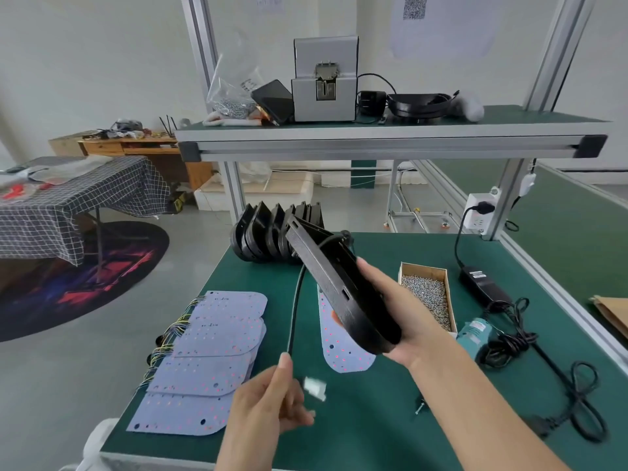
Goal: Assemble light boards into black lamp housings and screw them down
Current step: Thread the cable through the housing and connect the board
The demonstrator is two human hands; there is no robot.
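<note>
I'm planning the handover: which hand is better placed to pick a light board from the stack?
Left. The left hand pinches only the thin black cable and hovers beside the board stack; the right hand grips the black housing.

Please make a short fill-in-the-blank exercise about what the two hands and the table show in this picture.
1. The right hand holds a black ____ above the table.
2. The left hand pinches a black ____.
3. The cardboard box is full of ____.
4. The light boards lie stacked on the ____ side of the green table.

Missing words: housing; cable; screws; left
</note>
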